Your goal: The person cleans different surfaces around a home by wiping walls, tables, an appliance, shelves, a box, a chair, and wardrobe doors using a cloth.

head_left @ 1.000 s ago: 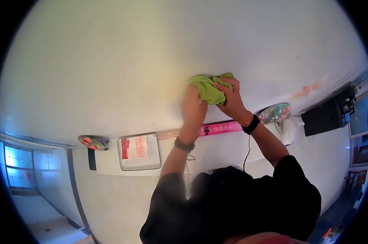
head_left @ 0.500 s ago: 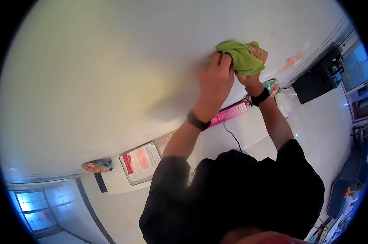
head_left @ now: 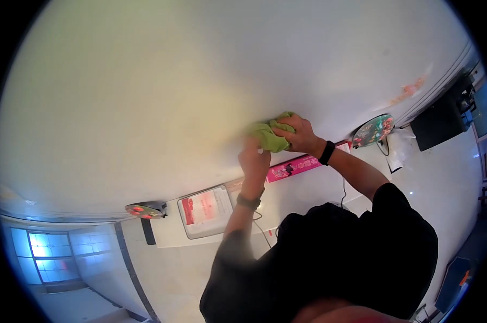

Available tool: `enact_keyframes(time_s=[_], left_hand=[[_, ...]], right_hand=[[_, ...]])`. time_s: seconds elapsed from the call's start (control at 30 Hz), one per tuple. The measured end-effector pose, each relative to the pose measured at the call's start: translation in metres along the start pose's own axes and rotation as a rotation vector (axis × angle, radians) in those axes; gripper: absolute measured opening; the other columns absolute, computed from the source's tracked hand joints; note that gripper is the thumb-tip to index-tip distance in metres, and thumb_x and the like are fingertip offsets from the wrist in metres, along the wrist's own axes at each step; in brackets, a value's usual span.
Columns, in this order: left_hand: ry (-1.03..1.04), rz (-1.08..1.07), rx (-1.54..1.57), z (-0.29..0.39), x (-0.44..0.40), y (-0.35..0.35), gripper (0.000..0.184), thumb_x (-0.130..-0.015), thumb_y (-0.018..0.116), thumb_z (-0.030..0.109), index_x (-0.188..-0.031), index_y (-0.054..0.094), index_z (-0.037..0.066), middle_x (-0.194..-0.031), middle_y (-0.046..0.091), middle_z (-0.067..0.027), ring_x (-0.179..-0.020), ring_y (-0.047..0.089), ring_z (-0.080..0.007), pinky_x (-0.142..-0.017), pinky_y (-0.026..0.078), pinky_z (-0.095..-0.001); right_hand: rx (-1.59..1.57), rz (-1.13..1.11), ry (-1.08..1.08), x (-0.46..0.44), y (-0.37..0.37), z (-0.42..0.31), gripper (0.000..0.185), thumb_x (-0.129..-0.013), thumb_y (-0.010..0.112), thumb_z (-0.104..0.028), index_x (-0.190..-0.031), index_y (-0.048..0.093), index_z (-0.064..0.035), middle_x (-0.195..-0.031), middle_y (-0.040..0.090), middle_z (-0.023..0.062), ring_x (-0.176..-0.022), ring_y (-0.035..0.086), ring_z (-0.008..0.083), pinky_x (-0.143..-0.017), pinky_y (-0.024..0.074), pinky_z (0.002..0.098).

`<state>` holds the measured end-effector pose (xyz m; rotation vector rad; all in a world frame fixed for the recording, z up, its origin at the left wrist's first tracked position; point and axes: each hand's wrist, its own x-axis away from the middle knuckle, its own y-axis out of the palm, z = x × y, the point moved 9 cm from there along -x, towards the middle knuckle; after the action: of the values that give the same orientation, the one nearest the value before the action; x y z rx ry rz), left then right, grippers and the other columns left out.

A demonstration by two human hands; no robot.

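Observation:
A bunched green cloth (head_left: 273, 139) is held between my two hands, up against the pale wall (head_left: 146, 107). My left hand (head_left: 253, 160) is closed at the cloth's lower left side, a little blurred. From the right, my right hand (head_left: 301, 135) grips the cloth with bent fingers. Each wrist wears a dark band. A long pink box (head_left: 294, 168) lies just below the hands along the foot of the wall.
On the white surface below are a clear-edged tray with a red-and-white printed sheet (head_left: 206, 211) and a cable. Round patterned discs stand at left (head_left: 145, 210) and right (head_left: 374, 131). Farther right are a crumpled plastic bag (head_left: 401, 146) and a black box-like object (head_left: 440, 121).
Both hands have moved down and to the left with the green cloth, which is more bunched now. The camera view has shifted slightly too.

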<state>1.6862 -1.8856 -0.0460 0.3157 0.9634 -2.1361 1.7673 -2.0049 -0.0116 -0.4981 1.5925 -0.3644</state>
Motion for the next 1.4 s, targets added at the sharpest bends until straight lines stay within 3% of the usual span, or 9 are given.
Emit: enact_keyframes(time_s=[0.13, 0.27, 0.43, 0.67, 0.77, 0.87, 0.97, 1.1, 1.4], left_hand=[[0.234, 0.284, 0.065, 0.06, -0.03, -0.05, 0.033, -0.075, 0.071, 0.002, -0.107, 0.06, 0.002, -0.095, 0.065, -0.0107, -0.08, 0.066, -0.0225, -0.071, 0.053, -0.0279], [0.232, 0.273, 0.233, 0.099, -0.059, -0.056, 0.035, -0.078, 0.071, 0.004, -0.111, 0.06, 0.0, -0.101, 0.066, -0.0076, -0.084, 0.063, -0.0136, -0.072, 0.053, -0.0269], [0.299, 0.234, 0.184, 0.111, -0.053, -0.005, 0.036, -0.074, 0.073, 0.001, -0.109, 0.061, 0.0, -0.098, 0.066, -0.0084, -0.081, 0.066, -0.016, -0.069, 0.054, -0.0267], [0.262, 0.09, 0.105, 0.129, -0.042, 0.07, 0.034, -0.072, 0.07, -0.004, -0.105, 0.061, 0.001, -0.096, 0.065, -0.0089, -0.081, 0.067, -0.0166, -0.068, 0.055, -0.0273], [0.243, 0.084, 0.151, 0.16, -0.048, 0.103, 0.032, -0.073, 0.068, -0.006, -0.103, 0.06, 0.001, -0.093, 0.066, -0.0087, -0.08, 0.068, -0.0171, -0.068, 0.056, -0.0277], [0.213, 0.076, 0.207, 0.203, -0.058, 0.146, 0.028, -0.069, 0.073, 0.003, -0.094, 0.061, 0.006, -0.085, 0.061, -0.0102, -0.075, 0.062, -0.0297, -0.066, 0.05, -0.0391], [0.274, 0.064, 0.192, 0.255, -0.064, 0.202, 0.026, -0.069, 0.073, 0.003, -0.09, 0.059, 0.006, -0.082, 0.06, -0.0104, -0.073, 0.062, -0.0283, -0.063, 0.05, -0.0378], [0.324, 0.074, 0.124, 0.31, -0.059, 0.283, 0.026, -0.07, 0.073, 0.003, -0.09, 0.057, 0.006, -0.08, 0.058, -0.0107, -0.067, 0.062, -0.0278, -0.057, 0.05, -0.0364], [0.158, -0.039, -0.027, 0.28, -0.015, 0.358, 0.03, -0.072, 0.069, 0.0, -0.1, 0.059, 0.005, -0.089, 0.065, -0.0145, -0.076, 0.066, -0.0322, -0.06, 0.054, -0.038]], right_hand=[[0.026, 0.058, 0.059, -0.058, -0.031, -0.001, 0.037, -0.071, 0.076, -0.027, -0.107, 0.068, -0.0249, -0.105, 0.064, 0.0024, -0.088, 0.064, 0.0242, -0.07, 0.0549, 0.0341], [0.063, 0.246, -0.046, -0.092, -0.082, 0.003, 0.04, -0.067, 0.077, -0.027, -0.106, 0.069, -0.0248, -0.102, 0.064, 0.0034, -0.087, 0.065, 0.0232, -0.065, 0.0554, 0.0328], [0.057, 0.305, -0.141, -0.048, -0.101, 0.031, 0.05, -0.067, 0.081, -0.025, -0.112, 0.063, -0.0141, -0.109, 0.056, 0.0129, -0.078, 0.061, 0.0289, -0.062, 0.0518, 0.037], [0.07, 0.18, -0.061, 0.011, -0.128, 0.077, 0.051, -0.065, 0.082, -0.024, -0.112, 0.064, -0.0156, -0.11, 0.056, 0.0126, -0.08, 0.062, 0.0303, -0.065, 0.0529, 0.0375], [0.103, 0.131, -0.073, 0.014, -0.168, 0.1, 0.053, -0.063, 0.083, -0.025, -0.112, 0.064, -0.0165, -0.11, 0.057, 0.0117, -0.081, 0.062, 0.03, -0.065, 0.0534, 0.0372], [0.098, 0.158, -0.081, 0.027, -0.218, 0.136, 0.054, -0.062, 0.084, -0.026, -0.112, 0.064, -0.0172, -0.111, 0.057, 0.0117, -0.082, 0.063, 0.0303, -0.067, 0.0538, 0.0375], [0.104, 0.192, 0.024, 0.059, -0.271, 0.19, 0.052, -0.065, 0.08, -0.032, -0.114, 0.066, -0.0236, -0.112, 0.063, 0.0049, -0.099, 0.062, 0.0268, -0.082, 0.0542, 0.0374], [0.174, 0.303, 0.118, 0.116, -0.33, 0.244, 0.055, -0.062, 0.083, -0.031, -0.113, 0.066, -0.0205, -0.113, 0.06, 0.0081, -0.098, 0.06, 0.0303, -0.084, 0.0521, 0.0406], [-0.111, 0.148, 0.236, 0.205, -0.3, 0.276, 0.054, -0.066, 0.082, -0.019, -0.117, 0.062, -0.0178, -0.116, 0.056, 0.0111, -0.104, 0.056, 0.0342, -0.087, 0.0501, 0.0438]])
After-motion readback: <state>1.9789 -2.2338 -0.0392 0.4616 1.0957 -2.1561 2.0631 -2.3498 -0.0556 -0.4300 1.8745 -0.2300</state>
